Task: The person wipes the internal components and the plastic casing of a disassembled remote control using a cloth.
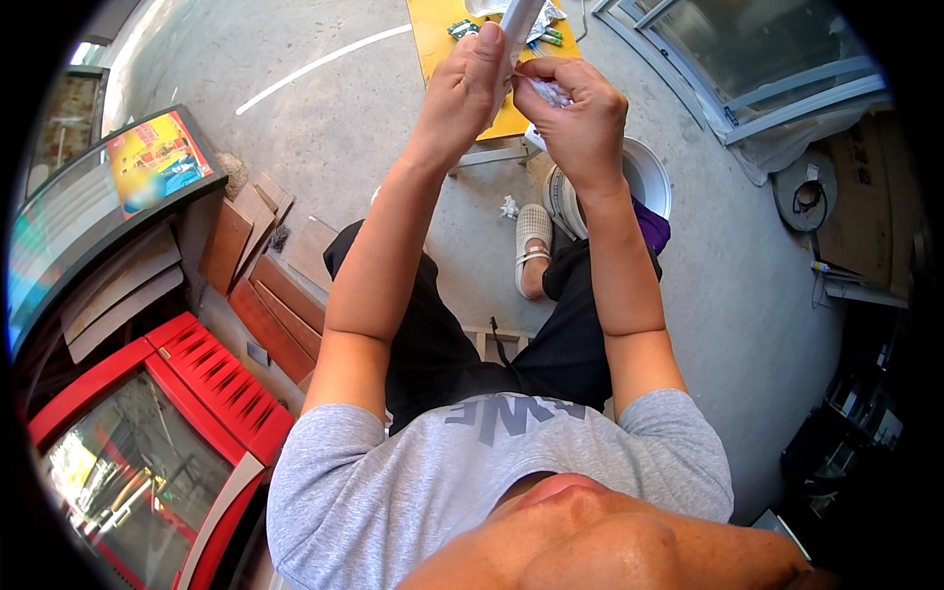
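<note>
My left hand is raised in front of me, its thumb pointing up and its fingers closed round a long white flat-sided piece. What kind of thing that piece is, I cannot make out. Beside it, my right hand is closed, with a crumpled white wad like tissue showing between its fingers and palm. The right thumb and forefinger pinch close to the white piece's lower edge; whether they touch it is hard to see. Both hands are over the near end of a yellow table.
On the table lie a green packet and silvery wrapping. A white bucket and purple cloth are by my right leg. White scrap lies on the floor. Boards and a red-framed cabinet stand left, a glazed frame right.
</note>
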The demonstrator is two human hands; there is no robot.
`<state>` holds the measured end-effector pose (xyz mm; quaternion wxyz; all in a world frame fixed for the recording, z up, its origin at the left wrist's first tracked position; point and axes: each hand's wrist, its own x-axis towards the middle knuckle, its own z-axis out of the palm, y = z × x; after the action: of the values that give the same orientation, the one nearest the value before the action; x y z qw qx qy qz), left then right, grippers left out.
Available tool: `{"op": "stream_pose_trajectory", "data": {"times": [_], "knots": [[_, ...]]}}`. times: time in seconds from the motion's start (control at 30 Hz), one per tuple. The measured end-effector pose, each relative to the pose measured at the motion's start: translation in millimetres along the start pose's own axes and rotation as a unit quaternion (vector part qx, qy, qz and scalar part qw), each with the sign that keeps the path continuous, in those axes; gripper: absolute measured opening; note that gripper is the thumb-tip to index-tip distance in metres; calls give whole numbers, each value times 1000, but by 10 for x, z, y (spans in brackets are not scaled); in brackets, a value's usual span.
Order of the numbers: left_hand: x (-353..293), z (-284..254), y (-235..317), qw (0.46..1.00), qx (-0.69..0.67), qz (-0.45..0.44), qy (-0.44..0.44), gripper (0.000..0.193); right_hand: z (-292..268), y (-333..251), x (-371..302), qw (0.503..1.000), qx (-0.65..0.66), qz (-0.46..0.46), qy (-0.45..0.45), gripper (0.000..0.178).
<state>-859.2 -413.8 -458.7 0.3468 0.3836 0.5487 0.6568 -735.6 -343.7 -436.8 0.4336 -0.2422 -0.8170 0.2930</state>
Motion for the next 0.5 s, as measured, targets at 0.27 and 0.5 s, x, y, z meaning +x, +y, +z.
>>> {"op": "stream_pose_trajectory", "data": {"times": [0.27, 0.5], "knots": [[44, -40, -35, 996, 3, 55, 74, 64, 100, -47, -114, 996, 9, 12, -92, 13], [150, -181, 8, 962, -224, -45, 150, 64, 80, -52, -57, 977, 115, 136, -116, 14]]}}
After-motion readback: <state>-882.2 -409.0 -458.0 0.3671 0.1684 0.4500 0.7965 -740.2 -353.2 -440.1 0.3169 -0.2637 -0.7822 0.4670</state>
